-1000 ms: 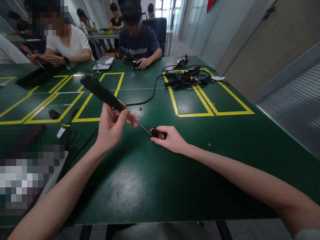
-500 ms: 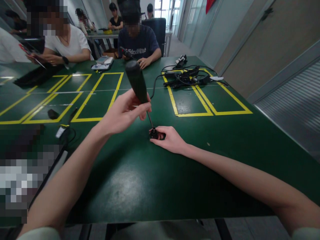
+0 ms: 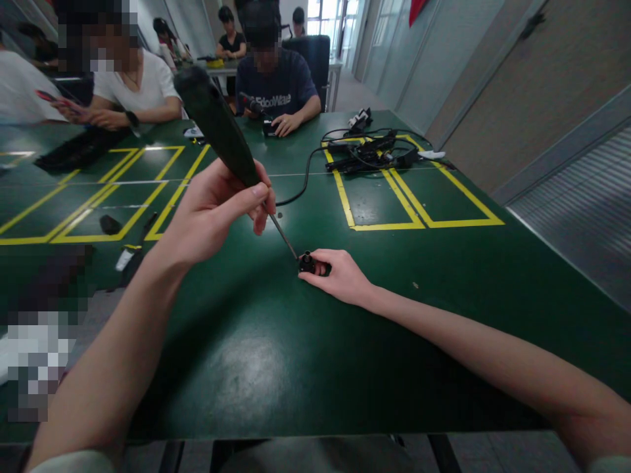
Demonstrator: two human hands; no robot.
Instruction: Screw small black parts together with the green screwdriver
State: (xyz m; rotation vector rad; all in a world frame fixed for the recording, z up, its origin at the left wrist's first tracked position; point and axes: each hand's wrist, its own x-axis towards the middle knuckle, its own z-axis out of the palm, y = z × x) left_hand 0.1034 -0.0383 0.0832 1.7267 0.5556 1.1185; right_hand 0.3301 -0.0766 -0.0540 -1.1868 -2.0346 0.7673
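Observation:
My left hand (image 3: 210, 213) is closed around a screwdriver (image 3: 219, 128) with a thick dark handle and a thin metal shaft. The tool leans up and to the left. Its tip is close to the left side of a small black part (image 3: 306, 265); whether they touch, I cannot tell. My right hand (image 3: 344, 277) pinches that part between thumb and fingers, low at the green table. A short round tube sticks up from the part's top, and my fingers hide some of its right side.
Black cables (image 3: 374, 154) lie heaped at the back right, beyond yellow tape outlines. A small black block (image 3: 110, 225) and a tagged cable (image 3: 131, 256) are on the left. Across the table (image 3: 394, 368), a person in a dark shirt (image 3: 279, 82) handles a small device.
The screwdriver has tilted further left, and its tip has shifted from the tube's top to beside the part. My left hand has moved left; my right hand holds nearly still.

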